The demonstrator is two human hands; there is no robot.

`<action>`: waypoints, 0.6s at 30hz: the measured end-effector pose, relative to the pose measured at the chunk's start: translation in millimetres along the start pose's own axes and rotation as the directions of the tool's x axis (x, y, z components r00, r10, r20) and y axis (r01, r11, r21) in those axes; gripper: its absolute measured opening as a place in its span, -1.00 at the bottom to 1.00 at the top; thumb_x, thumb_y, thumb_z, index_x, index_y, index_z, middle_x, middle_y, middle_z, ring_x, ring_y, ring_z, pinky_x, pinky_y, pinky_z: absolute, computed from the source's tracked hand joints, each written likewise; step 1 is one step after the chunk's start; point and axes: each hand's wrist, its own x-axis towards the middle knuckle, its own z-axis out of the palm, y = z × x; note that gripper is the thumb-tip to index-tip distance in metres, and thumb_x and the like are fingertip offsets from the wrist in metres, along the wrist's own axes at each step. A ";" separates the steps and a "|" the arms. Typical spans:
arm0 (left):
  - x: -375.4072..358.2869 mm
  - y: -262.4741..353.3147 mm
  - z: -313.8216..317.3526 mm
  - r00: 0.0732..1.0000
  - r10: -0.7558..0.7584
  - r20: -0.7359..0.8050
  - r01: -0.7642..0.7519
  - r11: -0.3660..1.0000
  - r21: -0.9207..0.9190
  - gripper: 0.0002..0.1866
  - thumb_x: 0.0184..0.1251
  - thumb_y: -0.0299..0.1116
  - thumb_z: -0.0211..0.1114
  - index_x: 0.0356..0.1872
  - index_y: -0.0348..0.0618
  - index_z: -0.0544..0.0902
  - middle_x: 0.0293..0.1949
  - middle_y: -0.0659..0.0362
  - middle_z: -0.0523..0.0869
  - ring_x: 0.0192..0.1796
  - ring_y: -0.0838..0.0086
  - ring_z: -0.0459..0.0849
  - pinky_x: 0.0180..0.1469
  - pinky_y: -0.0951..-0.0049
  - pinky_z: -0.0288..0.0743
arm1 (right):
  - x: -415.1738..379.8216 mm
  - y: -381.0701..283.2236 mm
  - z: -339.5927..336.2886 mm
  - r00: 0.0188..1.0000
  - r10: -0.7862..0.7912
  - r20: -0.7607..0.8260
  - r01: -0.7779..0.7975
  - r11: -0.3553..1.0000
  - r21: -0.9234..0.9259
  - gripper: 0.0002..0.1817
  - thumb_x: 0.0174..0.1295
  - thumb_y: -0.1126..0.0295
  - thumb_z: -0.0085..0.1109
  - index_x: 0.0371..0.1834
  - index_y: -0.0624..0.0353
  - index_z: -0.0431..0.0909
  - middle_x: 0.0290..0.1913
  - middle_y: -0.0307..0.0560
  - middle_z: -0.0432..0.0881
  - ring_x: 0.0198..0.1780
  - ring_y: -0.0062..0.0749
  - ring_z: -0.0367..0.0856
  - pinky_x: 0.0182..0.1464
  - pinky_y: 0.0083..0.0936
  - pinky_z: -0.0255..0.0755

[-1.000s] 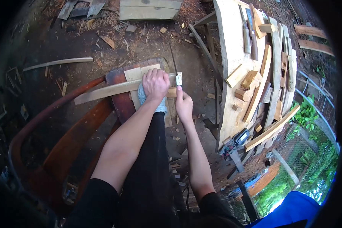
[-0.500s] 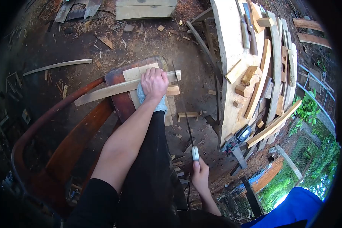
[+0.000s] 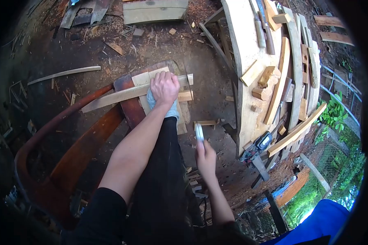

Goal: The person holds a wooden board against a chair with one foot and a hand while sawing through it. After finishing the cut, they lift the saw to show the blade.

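Note:
A long wooden strip (image 3: pixel 118 95) lies across a reddish wooden chair seat (image 3: pixel 131 112). My left hand (image 3: pixel 164 87) is closed over the strip and presses it down, near a foot in a light blue covering (image 3: pixel 173 112). In my right hand (image 3: pixel 206 158), lower and to the right, is the pale handle of a saw (image 3: pixel 198 132). Its thin blade runs upward and crosses the strip near its right end; the blade is blurred in part. A short wood block (image 3: pixel 185 96) sits just below the strip's right end.
A workbench (image 3: pixel 244 106) on the right bears wooden strips, blocks, chisels (image 3: pixel 260 33) and a power tool (image 3: pixel 262 141). A small wooden stand (image 3: pixel 206 123) is on the ground. Thick planks (image 3: pixel 154 12) lie at the top. Blue fabric (image 3: pixel 323 220) shows at the lower right.
My right hand and the saw handle have moved up, toward the strip. My left hand holds the strip as before. The view has shifted slightly.

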 end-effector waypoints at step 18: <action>7.0 0.6 4.3 0.998 0.041 -0.042 -0.039 0.998 0.042 -0.77 0.32 -0.30 0.26 -0.55 -0.09 0.67 -0.43 0.13 0.70 -0.25 0.21 0.69 -0.17 0.14 0.49 | 113.7 -33.7 45.9 0.995 -0.032 -0.091 0.030 0.999 -0.024 -0.45 0.63 0.02 0.08 -0.19 0.43 0.64 -0.43 0.43 0.63 -0.33 0.31 0.67 -0.20 -0.01 0.49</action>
